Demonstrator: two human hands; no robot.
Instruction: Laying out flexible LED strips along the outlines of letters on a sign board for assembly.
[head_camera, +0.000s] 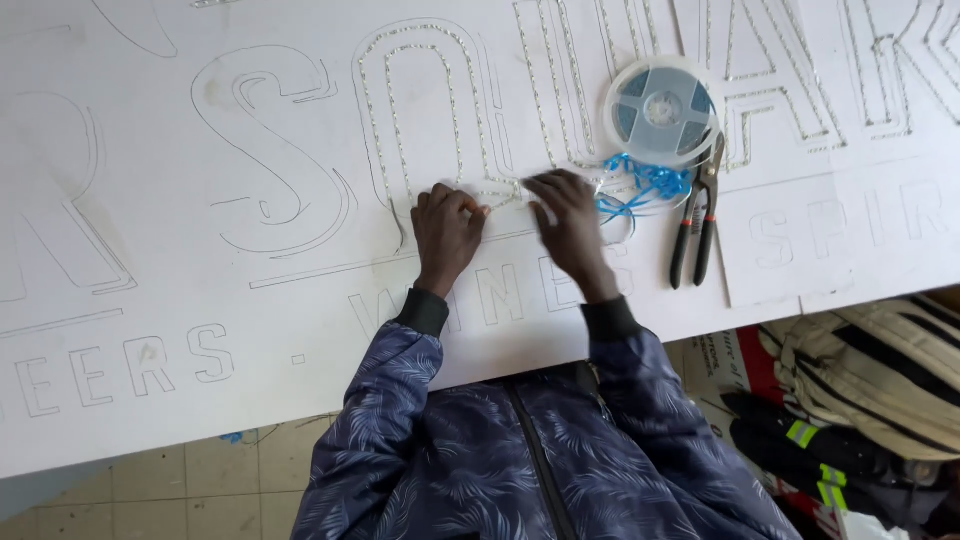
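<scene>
A large white sign board (150, 330) with outlined letters lies in front of me. A thin strip of small lights (372, 120) runs along the grooves of a round letter. My left hand (446, 232) presses fingertips on the strip at the letter's bottom edge. My right hand (566, 222) pinches the same strip just to the right. A clear reel of strip (662, 108) lies beyond my right hand, with blue wire (645, 188) tangled beneath it.
Pliers with black and red handles (698, 222) lie right of the blue wire. A striped bag (880, 370) and dark items sit on the floor at lower right. Tiled floor (200, 480) shows below the board's near edge.
</scene>
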